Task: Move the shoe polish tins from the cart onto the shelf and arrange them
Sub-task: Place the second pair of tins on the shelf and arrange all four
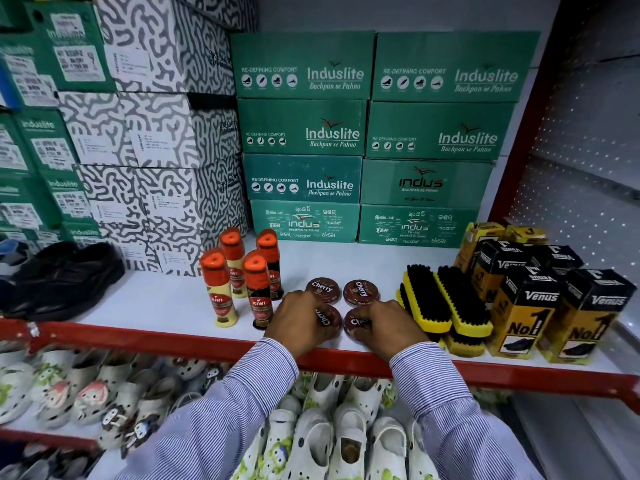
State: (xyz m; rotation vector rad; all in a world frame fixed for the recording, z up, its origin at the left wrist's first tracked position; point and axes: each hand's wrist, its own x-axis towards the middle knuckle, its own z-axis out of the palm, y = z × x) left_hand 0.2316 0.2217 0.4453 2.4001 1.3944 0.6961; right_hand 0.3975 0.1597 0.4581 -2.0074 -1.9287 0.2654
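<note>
Several round brown Cherry shoe polish tins lie flat on the white shelf (166,299), two behind and two in front. The rear left tin (324,289) and rear right tin (360,291) lie uncovered. My left hand (299,322) grips the front left tin (328,319), which it partly hides. My right hand (389,327) grips the front right tin (354,323) the same way. Both front tins rest on the shelf close to its red front edge (173,337). The cart is out of view.
Kiwi liquid polish bottles (258,292) stand just left of the tins; yellow shoe brushes (446,306) and Venus boxes (526,306) lie to the right. Green Induslite boxes (363,133) are stacked behind. A black shoe (65,278) sits far left. White clogs (329,427) fill the lower shelf.
</note>
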